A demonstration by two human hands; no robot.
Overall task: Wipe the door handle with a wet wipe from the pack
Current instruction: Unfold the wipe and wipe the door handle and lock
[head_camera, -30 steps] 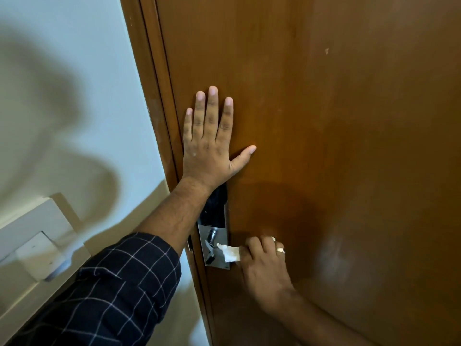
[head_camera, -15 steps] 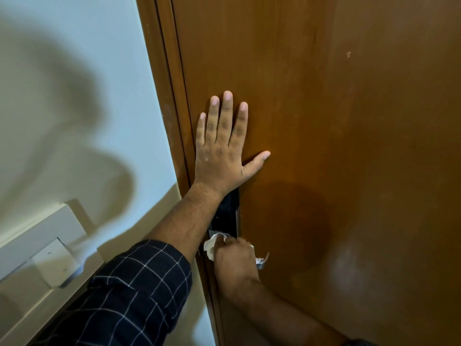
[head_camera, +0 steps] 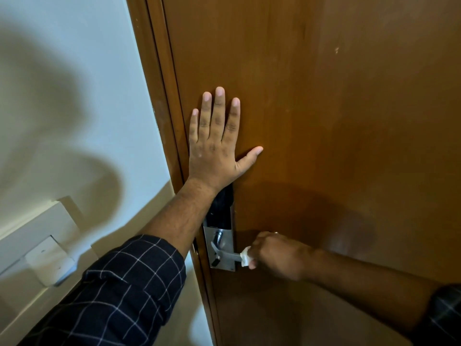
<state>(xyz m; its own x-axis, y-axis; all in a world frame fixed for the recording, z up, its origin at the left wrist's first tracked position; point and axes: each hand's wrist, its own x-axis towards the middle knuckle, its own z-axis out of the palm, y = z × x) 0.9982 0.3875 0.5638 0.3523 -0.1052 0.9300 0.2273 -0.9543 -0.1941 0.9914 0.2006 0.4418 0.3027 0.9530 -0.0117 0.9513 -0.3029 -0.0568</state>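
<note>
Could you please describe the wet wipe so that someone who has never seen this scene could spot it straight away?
Start at the large brown wooden door and drop to the silver metal lock plate near its left edge. A silver lever handle runs right from that plate, and the right hand closes around its far end. The small crumpled white wet wipe pokes from that hand's grip, the only white thing on the door.

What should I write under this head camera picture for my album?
Left hand flat on the wooden door while the right hand rubs a wet wipe along the door handle.

Glossy brown wood door [head_camera: 324, 121]; brushed metal lock plate [head_camera: 225, 242]; checked cloth sleeve [head_camera: 129, 285].
</note>
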